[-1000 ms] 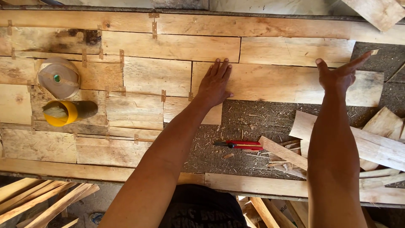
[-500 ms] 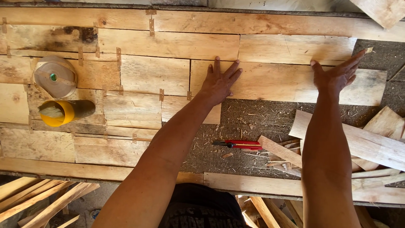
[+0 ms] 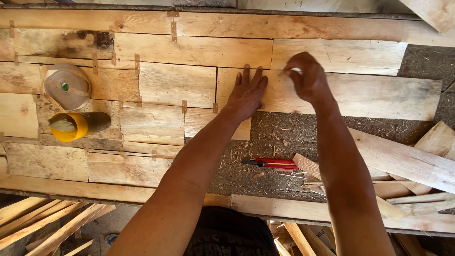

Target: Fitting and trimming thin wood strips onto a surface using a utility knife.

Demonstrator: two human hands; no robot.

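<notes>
Flat, left hand (image 3: 247,95) presses veneer sheet (image 3: 360,95); right hand (image 3: 305,78) perhaps pinching something

The pale veneer sheet (image 3: 360,95) under my hands lies flat on the bench, long and rectangular, grain running sideways, its left edge butted against the neighbouring taped sheet (image 3: 176,84).

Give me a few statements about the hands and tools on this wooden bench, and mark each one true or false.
1. The left hand lies flat on a wood panel. True.
2. The right hand holds the red utility knife. False: the knife lies on the bench, near neither hand.
3. A tape roll sits above a yellow cup. True.
4. The yellow cup stands upright. False: it lies on its side.
</notes>
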